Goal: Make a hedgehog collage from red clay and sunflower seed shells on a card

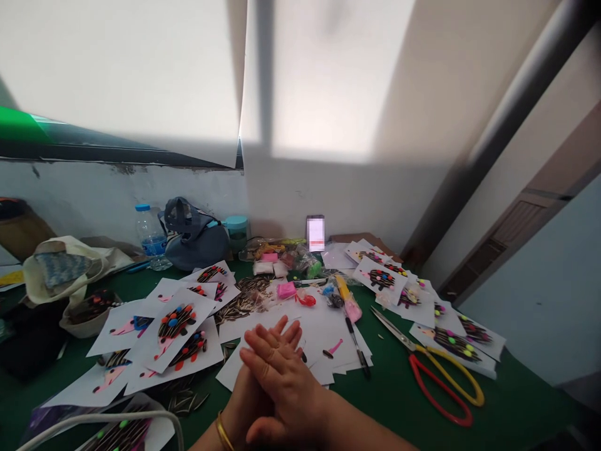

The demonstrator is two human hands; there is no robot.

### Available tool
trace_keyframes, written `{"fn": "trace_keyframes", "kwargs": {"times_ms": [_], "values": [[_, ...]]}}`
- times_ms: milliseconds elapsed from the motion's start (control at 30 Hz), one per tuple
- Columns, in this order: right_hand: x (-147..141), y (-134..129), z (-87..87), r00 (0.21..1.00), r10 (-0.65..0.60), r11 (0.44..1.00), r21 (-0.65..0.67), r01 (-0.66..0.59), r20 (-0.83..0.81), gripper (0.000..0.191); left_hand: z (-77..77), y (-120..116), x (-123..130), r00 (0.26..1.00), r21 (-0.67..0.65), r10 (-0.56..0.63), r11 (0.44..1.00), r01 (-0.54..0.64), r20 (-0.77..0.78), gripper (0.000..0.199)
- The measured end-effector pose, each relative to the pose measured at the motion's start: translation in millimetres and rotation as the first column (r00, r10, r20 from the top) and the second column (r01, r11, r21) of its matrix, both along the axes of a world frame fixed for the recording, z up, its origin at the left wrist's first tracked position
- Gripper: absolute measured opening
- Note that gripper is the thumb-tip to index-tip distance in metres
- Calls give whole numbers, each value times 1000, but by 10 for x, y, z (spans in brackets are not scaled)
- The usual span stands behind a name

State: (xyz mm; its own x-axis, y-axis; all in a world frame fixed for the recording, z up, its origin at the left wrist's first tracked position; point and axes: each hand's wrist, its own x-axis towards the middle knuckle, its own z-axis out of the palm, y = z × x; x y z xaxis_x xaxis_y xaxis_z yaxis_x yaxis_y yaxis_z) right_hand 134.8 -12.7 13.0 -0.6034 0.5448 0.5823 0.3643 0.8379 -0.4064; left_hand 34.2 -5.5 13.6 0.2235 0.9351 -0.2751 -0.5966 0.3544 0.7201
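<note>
My left hand (247, 393), with a gold bangle at the wrist, lies palm to palm beneath my right hand (286, 376). The fingers of both are stretched out, and nothing shows between the palms. Just beyond them are white paper sheets (323, 330). On the sheets rest a small pink clay strip (335, 348) with a dark seed at its end, a black pen (357, 347), red clay (306, 300) and a pink clay block (286, 289). Striped seeds (244, 300) are heaped to the left of the clay.
Decorated cards are spread at left (173, 326) and right (408, 291). Open scissors (422, 363) lie at right. A phone (315, 233) leans on the wall. A bottle (153, 238), a blue bag (195, 238) and a lidded jar (236, 233) stand at the back left.
</note>
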Motion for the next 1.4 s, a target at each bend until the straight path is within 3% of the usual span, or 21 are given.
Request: {"fn": "trace_keyframes", "kwargs": {"times_ms": [67, 200, 267, 333, 433, 500, 633, 733, 900, 1000, 1100, 1167, 1333, 1400], "values": [[72, 87, -38, 993, -111, 993, 22, 112, -28, 80, -6, -79, 53, 997, 12, -64, 998, 64, 49, 67], [204, 215, -86, 958, -288, 957, 38, 288, -9, 70, 41, -94, -23, 926, 111, -211, 976, 185, 312, 60], [190, 185, -66, 970, -241, 970, 45, 240, 37, 69, 55, -20, -127, 892, 125, -191, 980, 152, 409, 69], [113, 99, -28, 991, -119, 992, 61, 115, 67, 73, 31, 80, -213, 894, 101, -96, 993, 58, 437, 76], [-30, -32, 13, 995, 68, 990, 115, -77, 79, 83, -66, 194, -212, 918, 89, -33, 996, -3, 395, 81], [-68, -54, 9, 993, 85, 986, 140, -95, 77, 85, -135, 188, -118, 947, 82, -61, 996, 37, 315, 84], [69, 79, -33, 990, -141, 986, 95, 140, 10, 77, -144, -17, 75, 959, 118, -111, 990, 83, 262, 65], [224, 192, -25, 953, -304, 951, 55, 304, -17, 63, -23, -120, 56, 919, 124, -251, 967, 224, 304, 61], [260, 211, 32, 947, -314, 949, 14, 314, 69, 54, 161, 41, -155, 905, 133, -170, 983, 127, 390, 66], [225, 201, 24, 954, -295, 955, -11, 296, 55, 37, 161, 103, -191, 944, 68, -101, 994, 83, 313, 53], [232, 223, -12, 937, -347, 938, -25, 346, -33, 26, 103, 65, -137, 983, 95, -150, 986, 140, 108, 36], [250, 248, -41, 923, -378, 926, -31, 377, -71, 28, 55, 37, -103, 980, 141, -199, 970, 197, -3, 31], [264, 285, -80, 938, -339, 939, -86, 333, -66, 48, -20, 80, -133, 976, 151, -128, 976, 156, -176, 30], [265, 279, -66, 942, -328, 940, -115, 320, -67, 40, -21, 103, -156, 962, 161, -141, 970, 181, -235, 33]]}}
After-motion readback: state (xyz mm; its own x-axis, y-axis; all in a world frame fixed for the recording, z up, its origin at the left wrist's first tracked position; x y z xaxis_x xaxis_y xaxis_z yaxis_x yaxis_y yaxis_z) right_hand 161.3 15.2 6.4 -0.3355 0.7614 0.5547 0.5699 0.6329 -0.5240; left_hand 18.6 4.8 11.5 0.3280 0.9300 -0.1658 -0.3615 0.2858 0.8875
